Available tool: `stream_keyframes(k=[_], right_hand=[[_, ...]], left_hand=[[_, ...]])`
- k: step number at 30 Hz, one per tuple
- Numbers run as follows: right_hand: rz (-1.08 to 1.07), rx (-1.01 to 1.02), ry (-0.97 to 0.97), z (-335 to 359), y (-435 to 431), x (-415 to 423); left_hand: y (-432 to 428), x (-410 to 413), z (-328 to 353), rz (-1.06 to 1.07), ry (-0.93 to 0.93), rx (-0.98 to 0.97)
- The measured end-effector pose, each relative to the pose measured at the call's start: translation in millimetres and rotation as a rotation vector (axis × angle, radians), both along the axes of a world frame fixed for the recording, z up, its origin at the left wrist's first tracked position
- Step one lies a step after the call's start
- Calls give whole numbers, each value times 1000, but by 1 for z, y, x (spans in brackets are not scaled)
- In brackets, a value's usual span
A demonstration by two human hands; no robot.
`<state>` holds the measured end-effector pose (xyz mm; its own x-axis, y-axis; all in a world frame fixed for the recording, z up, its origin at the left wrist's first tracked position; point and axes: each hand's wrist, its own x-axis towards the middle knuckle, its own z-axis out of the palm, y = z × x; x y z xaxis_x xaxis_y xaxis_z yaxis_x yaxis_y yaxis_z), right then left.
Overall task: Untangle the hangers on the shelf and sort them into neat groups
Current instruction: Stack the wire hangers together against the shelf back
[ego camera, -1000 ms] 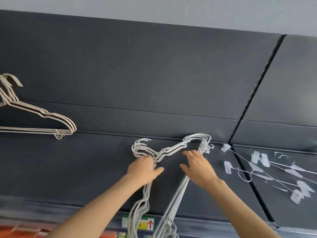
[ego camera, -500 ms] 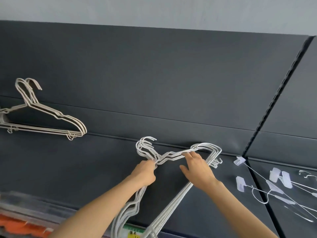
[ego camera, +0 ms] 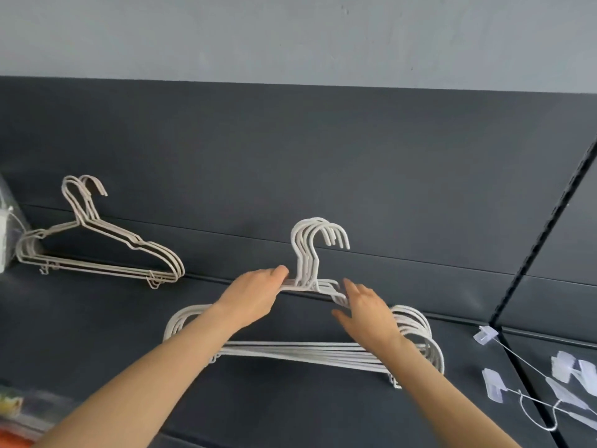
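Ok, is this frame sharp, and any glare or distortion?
Head view: the white hangers, left hand and right hand are sharp; the packaging at bottom left is blurred. Head view: soft even light, no glare; the wide lens tilts and bows the shelf seams.

A stack of hangers lies on the shelf under both hands, its hooks between the left hand and right hand. A second stack lies well left of them, and clip hangers lie to their right.
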<state>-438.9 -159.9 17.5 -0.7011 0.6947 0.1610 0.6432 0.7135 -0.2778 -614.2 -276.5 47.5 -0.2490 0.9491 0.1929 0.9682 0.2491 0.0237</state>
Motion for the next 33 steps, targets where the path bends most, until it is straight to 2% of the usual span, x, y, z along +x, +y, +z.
stream_keyframes(k=[6, 12, 15, 18, 22, 25, 31, 33], right_hand=[[-67, 96, 96, -15, -8, 0], [-85, 339, 153, -31, -15, 3], [-113, 413, 181, -30, -14, 1], [-137, 454, 203, -21, -10, -1], [-160, 431, 195, -23, -11, 2], [-155, 401, 121, -30, -17, 6], [-169, 112, 84, -10, -6, -3], [-174, 74, 82, -5, -2, -3]], left_hand=[[-5, 0, -19, 45, -174, 145], [-26, 0, -42, 141, -153, 57], [-25, 1, -37, 139, -203, 77], [-13, 0, -24, 113, -147, 122], [-3, -6, -26, 73, -107, 136], [-3, -6, -41, 73, -181, 162], [6, -3, -37, 121, -281, 138], [8, -2, -33, 121, -250, 103]])
